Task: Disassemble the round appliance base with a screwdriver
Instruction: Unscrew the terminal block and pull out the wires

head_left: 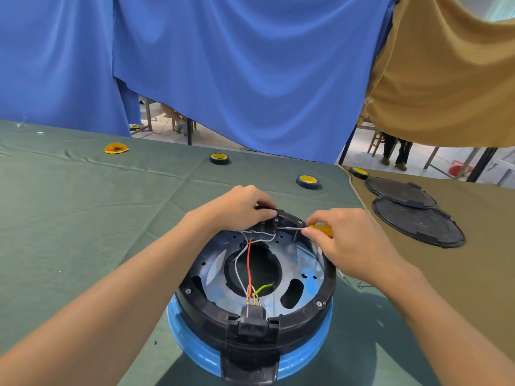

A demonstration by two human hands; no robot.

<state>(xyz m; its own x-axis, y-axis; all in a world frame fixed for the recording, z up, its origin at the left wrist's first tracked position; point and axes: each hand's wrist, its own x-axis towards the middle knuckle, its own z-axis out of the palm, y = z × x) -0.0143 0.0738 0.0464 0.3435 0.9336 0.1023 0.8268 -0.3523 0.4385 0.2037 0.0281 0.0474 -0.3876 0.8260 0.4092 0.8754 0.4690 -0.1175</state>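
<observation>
The round appliance base point(320, 299) lies upside down on the green cloth, a black ring over a blue body, with a silver plate and red, white and green wires point(249, 263) inside. My left hand point(239, 208) grips the base's far rim. My right hand point(345, 240) holds a yellow-handled screwdriver point(320, 229), its thin shaft pointing left into the far inner edge of the base near my left fingers. The tip is hard to make out.
Two black round covers point(418, 221) lie on the tan cloth to the right. Three tape rolls point(308, 181) and a yellow disc point(116, 148) sit farther back. Blue and tan curtains hang behind; a person's legs point(394, 154) stand beyond.
</observation>
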